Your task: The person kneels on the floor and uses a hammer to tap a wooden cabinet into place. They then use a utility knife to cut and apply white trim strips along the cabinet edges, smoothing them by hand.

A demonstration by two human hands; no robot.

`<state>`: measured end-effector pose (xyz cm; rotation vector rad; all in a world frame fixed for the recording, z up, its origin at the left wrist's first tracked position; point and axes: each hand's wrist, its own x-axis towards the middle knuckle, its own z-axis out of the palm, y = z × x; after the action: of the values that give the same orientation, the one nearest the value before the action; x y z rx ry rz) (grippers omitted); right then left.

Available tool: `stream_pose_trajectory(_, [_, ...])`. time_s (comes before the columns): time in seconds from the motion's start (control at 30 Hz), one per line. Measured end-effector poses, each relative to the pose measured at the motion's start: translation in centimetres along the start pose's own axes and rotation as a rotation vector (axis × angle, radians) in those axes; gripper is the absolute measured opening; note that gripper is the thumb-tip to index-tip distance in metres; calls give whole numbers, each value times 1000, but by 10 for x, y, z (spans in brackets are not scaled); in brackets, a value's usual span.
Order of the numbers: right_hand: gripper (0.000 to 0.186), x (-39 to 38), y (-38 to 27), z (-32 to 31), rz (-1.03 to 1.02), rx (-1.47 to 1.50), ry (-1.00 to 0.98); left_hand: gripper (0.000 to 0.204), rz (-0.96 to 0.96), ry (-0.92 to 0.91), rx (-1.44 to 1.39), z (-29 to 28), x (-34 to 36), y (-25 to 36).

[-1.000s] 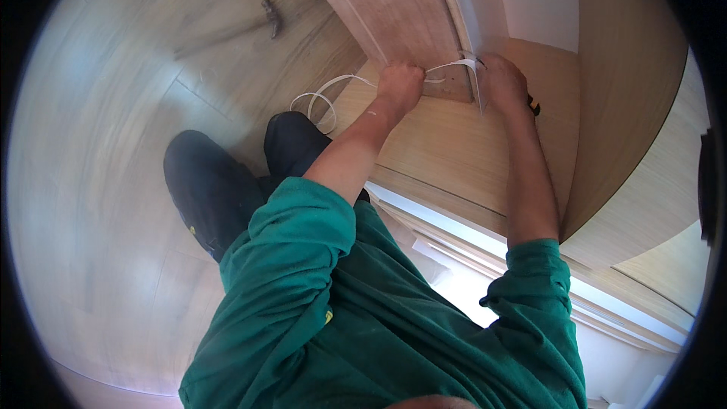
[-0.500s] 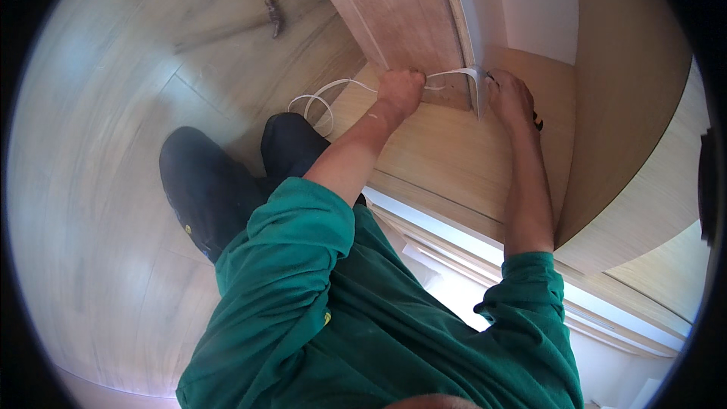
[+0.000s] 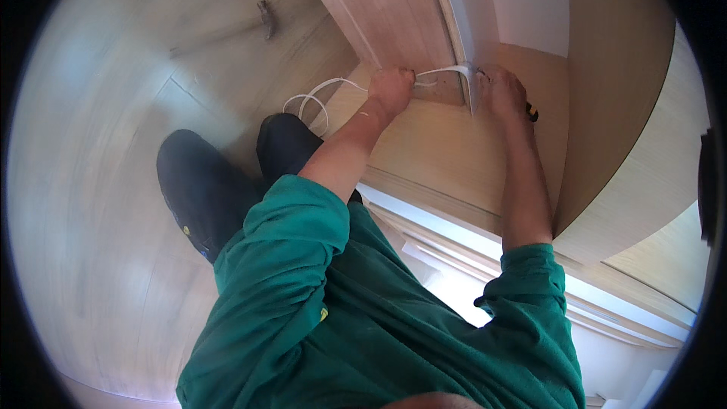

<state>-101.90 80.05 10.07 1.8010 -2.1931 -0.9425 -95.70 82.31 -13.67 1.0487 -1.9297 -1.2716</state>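
Observation:
My left hand (image 3: 391, 89) is closed around a narrow white strip (image 3: 344, 82), at the foot of an upright wooden panel (image 3: 379, 11). From this fist the strip runs right to the panel's white edge (image 3: 467, 79); its other end trails left in loose loops. Just right of that edge, my right hand (image 3: 503, 92) is closed on a hand tool with a black and yellow handle (image 3: 532, 112), whose end sticks out past the palm. The tool's working end is mostly hidden by the fingers, so its exact kind is unclear.
A hammer (image 3: 266, 20) lies on the wood-look floor (image 3: 113, 182) at the upper left. Under my hands is a light wooden cabinet base (image 3: 447, 148). On the right a tall wooden side panel (image 3: 613, 76) stands close to my right forearm. My knees are left of the base.
The whole view has shifted slightly. My right hand has turned a little, and more of the tool's yellow handle end shows. The left hand keeps its hold on the strip.

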Motion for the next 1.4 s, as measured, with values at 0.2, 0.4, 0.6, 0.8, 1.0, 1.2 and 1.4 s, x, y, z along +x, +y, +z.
stream_pose_trajectory(0.2, [23,-3,14,18,-21,12,53,19,-1,6,-22,4,-7,2])
stream_pose_trajectory(0.4, [19,7,-1,27,-8,-22,-36,20,-8,-17,-15,14,-11,-4])
stream_pose_trajectory(0.6, [20,15,18,28,-42,-151,-99,19,-36,-93,4,-3,-28,11])
stream_pose_trajectory(0.8, [24,-50,-77,-52,-39,497,540,48,-404,244,-1120,-97,-26,-76])
stream_pose_trajectory(1.0, [30,-195,-107,97,239,1457,-146,53,-95,481,-837,-109,35,41])
stream_pose_trajectory(1.2, [21,-273,-118,177,183,1762,-569,57,-86,461,-1068,-114,95,103])
stream_pose_trajectory(1.4, [22,-274,-116,255,-85,1554,-432,61,-41,221,-1292,-93,114,138])
